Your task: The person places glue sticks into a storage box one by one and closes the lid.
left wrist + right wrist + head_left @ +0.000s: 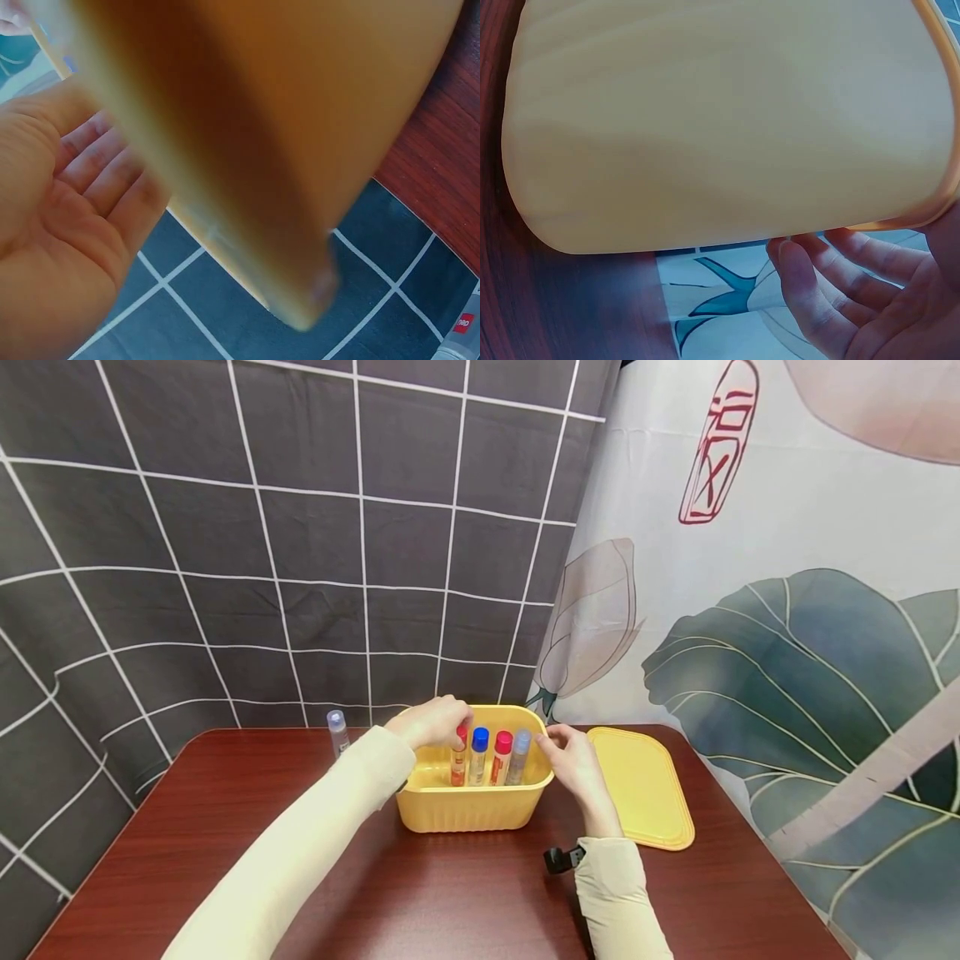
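Four tubes in a bin, lid right, another tube (alone) left.

Head camera looks downward; close wrist views apparently share the yellow bin.

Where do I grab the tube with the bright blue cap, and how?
Probably by its blue cap, coming from straight above. The tube stands upright, cap on top, and the front wall of the yellow box hides its bottom. Red-capped tubes flank it, so pinch front and back.
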A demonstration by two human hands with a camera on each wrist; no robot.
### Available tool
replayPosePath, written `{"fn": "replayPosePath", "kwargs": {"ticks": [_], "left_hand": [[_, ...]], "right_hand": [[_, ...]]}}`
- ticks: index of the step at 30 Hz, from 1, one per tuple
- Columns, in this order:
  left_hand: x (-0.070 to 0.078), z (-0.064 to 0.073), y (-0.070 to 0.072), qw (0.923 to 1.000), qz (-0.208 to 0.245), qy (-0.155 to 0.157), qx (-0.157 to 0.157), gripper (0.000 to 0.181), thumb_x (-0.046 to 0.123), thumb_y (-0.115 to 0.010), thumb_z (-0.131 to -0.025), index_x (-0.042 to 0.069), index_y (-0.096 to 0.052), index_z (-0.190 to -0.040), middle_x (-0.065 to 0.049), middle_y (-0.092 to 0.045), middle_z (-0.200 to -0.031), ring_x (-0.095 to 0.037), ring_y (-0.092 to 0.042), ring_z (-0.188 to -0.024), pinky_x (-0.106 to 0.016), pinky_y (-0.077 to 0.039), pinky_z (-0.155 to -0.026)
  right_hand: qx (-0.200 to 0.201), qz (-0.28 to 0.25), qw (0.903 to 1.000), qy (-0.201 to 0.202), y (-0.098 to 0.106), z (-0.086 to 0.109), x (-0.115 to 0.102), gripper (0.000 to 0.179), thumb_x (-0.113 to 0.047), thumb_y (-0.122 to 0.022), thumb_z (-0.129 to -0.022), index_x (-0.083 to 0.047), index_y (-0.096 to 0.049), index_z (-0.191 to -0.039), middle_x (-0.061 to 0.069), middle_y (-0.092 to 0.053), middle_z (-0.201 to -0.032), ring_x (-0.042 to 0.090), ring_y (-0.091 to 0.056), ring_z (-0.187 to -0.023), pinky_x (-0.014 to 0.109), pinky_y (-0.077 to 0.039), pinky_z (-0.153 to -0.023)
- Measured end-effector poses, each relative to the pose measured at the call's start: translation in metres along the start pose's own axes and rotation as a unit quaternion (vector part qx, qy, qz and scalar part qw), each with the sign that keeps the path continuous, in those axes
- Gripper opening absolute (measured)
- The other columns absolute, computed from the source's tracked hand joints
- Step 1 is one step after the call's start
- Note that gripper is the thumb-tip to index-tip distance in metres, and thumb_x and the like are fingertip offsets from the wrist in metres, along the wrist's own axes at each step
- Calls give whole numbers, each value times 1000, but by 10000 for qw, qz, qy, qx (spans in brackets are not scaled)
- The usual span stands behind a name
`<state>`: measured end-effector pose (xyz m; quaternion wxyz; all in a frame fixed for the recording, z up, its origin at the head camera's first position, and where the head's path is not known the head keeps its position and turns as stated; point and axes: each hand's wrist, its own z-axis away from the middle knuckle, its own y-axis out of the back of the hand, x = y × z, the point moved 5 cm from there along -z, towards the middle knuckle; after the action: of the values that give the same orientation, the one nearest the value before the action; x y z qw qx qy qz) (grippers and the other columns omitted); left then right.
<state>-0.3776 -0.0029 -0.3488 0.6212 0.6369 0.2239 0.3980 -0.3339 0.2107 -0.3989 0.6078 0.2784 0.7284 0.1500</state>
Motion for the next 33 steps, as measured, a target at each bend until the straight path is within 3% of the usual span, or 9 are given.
{"fn": "replayPosePath", "kwargs": {"ticks": [21, 28, 33], "left_hand": [[-3, 3, -3, 9996, 232, -170, 84, 21, 20, -81, -81, 12, -64, -89, 2, -58, -75, -16, -55, -72, -29, -48, -67], [-5, 7, -2, 9995, 278, -93, 101, 37, 31, -80, -82, 13, -64, -110, 0, -63, -95, -18, -55, -87, -34, -50, -81], [-7, 15, 5, 9982, 563, 18, 186, 50, 36, -78, -83, 12, -60, -123, -5, -64, -109, -22, -56, -100, -39, -49, -90]], "right_hand": [[53, 14, 10000, -6, -1, 0, -2, 24, -18, -66, -94, 2, -68, -106, 12, -68, -88, 24, -63, -79, 35, -54, -71], [-7, -27, 10000, -64, -1, 1, -2, 25, -19, -65, -94, 2, -68, -108, 14, -69, -92, 27, -65, -82, 37, -55, -73], [0, -3, 10000, -68, 0, 2, -2, 25, -20, -65, -94, 1, -68, -108, 13, -69, -92, 26, -64, -82, 38, -55, -74]]}}
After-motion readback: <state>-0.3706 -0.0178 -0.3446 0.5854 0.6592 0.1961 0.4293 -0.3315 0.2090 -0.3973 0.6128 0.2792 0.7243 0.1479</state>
